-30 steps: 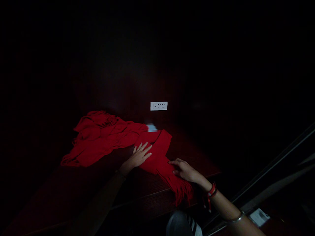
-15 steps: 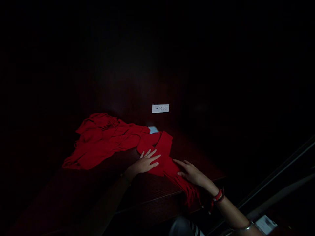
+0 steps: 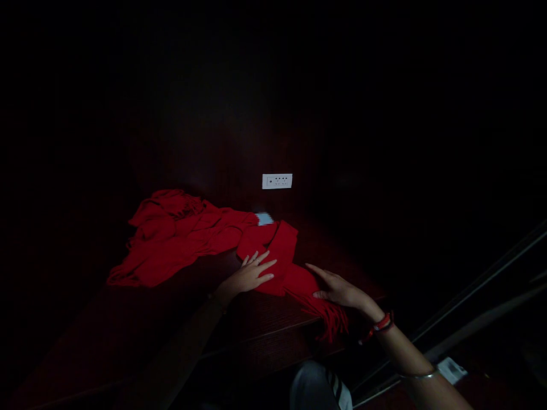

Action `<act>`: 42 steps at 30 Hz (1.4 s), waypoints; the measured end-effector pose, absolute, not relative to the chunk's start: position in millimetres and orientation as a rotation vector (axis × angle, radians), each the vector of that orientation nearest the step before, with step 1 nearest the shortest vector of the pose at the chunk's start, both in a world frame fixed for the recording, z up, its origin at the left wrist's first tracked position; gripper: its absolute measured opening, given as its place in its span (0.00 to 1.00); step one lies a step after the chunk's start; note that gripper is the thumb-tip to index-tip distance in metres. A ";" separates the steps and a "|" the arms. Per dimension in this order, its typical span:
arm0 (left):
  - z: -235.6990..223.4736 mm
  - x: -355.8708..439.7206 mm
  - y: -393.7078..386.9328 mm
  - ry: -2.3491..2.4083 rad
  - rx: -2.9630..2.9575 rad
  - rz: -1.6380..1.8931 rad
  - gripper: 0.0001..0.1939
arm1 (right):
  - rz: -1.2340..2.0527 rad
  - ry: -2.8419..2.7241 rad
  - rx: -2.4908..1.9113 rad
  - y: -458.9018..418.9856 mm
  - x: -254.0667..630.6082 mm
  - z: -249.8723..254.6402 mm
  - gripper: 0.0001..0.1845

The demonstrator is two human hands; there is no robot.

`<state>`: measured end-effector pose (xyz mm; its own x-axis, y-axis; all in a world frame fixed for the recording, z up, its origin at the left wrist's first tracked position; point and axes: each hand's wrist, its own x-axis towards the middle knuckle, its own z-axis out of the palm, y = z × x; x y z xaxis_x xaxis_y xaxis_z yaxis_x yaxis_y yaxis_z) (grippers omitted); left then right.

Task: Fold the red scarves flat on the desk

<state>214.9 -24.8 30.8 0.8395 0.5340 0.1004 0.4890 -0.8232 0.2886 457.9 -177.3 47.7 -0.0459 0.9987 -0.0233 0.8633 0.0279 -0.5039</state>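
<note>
A red fringed scarf (image 3: pixel 183 239) lies across a dark wooden surface (image 3: pixel 282 313). Its left part is bunched, while the right part is folded over itself, with the fringe (image 3: pixel 331 319) spread at the front edge. My left hand (image 3: pixel 250 275) rests on the folded part, fingers spread, a ring on one finger. At the fringed end, my right hand (image 3: pixel 337 287) is open with thumb and fingers apart, touching or just above the cloth. Behind the fold, a small pale item (image 3: pixel 264 218) shows, blurred out.
On the dark back wall is a white power socket (image 3: pixel 277 181). My knee (image 3: pixel 314 387) is below the front edge. A pale flat object (image 3: pixel 452 370) lies at the lower right, beyond a slanting metal edge (image 3: pixel 478 302). Much of the surroundings is too dark to see.
Both hands have shifted a little to the right along the scarf. Its fringed end has moved rightward too, and my right fingers are spread wider. The camera view bobs slightly.
</note>
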 end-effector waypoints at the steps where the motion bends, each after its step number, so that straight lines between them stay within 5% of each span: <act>1: 32.2 213.4 -24.9 0.779 2.768 0.292 0.24 | 0.503 -1.964 -1.970 -179.9 455.8 47.5 0.37; 7: 34.6 206.7 -24.2 0.729 2.738 0.375 0.28 | 0.099 -2.033 -1.906 -175.2 429.3 56.0 0.25; 18: 32.1 276.7 27.6 1.037 2.285 0.663 0.18 | -0.151 -2.045 -1.787 -165.2 394.9 11.8 0.20; 30: 14.0 266.1 13.5 1.011 2.542 0.670 0.23 | 0.090 -1.781 -1.614 -162.5 404.4 24.0 0.18; 37: 17.5 244.9 0.1 0.931 2.585 0.461 0.32 | 0.648 -1.264 -1.826 -71.4 439.8 56.1 0.20; 42: 18.4 240.6 -6.4 0.934 2.611 0.434 0.31 | 0.716 -1.149 -1.882 -18.5 447.6 45.8 0.26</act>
<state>240.6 -6.4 18.4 0.7383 0.6527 0.1701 0.5510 -0.7291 0.4060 447.6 -18.5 45.8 0.4270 0.9024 -0.0575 0.4493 -0.2669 -0.8526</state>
